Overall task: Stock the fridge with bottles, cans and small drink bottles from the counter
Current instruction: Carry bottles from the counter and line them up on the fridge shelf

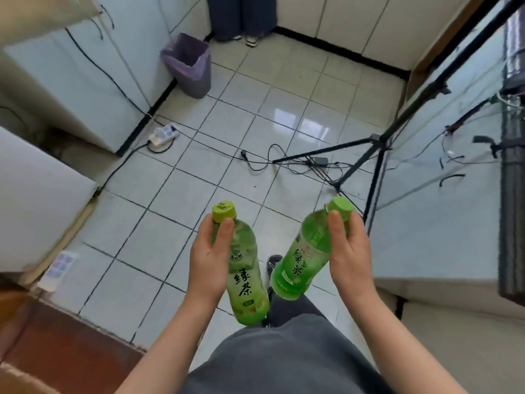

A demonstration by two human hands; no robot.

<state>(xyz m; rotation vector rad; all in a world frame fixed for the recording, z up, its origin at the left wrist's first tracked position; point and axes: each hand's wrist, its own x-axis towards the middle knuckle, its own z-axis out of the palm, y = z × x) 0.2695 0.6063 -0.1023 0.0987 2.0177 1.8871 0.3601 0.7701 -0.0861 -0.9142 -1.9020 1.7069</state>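
The left hand is wrapped round the upper body of one green tea bottle, thumb pressed on the front just under the cap and the other fingers hidden behind. The right hand clamps a second green tea bottle the same way, thumb laid along its shoulder. Both bottles are carried in the air over the tiled floor, in front of the person's body. The left bottle's long axis runs nearly 12 to 6 o'clock, cap at 12. The right bottle is tilted, cap at 1 o'clock and base toward 7. So the two bases lean in toward each other, near but apparently not touching, while the caps stand well apart. No open fridge shows. A white unit lies at 9 o'clock from the hands and a taller white cabinet at 10 to 11 o'clock; I cannot tell which, if either, is the fridge. If it is one of these, the left hand is the nearer and its bottle would likely go in first, after a turn toward 9 o'clock. A black tripod stands at 1 to 2 o'clock with cables trailing at 12, something to step wide of.
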